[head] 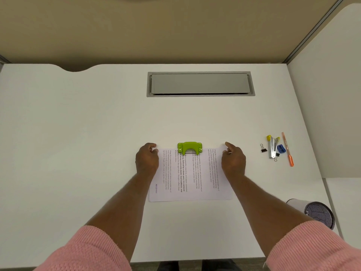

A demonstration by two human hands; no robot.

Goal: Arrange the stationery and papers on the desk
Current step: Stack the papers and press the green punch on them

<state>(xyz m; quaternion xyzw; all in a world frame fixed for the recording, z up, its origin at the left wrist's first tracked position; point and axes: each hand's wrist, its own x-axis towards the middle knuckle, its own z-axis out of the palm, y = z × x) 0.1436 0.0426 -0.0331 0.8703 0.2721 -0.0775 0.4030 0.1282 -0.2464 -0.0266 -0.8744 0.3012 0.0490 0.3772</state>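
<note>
Two hands are pinching the far corners of the paper [190,176], which is lying flat near the middle of the desk [78,133]. Left hand [146,159] is closing on the far-left corner, right hand [233,159] on the far-right one, both forearms reaching straight forward. Between the grips, a green hole punch [189,148] is sitting over the paper's far edge. Bare desk is lying beyond and left of the grips. Right of the right grip, well apart, a pen [287,148], stapler [272,146] and binder clip [263,148] are lying together.
</note>
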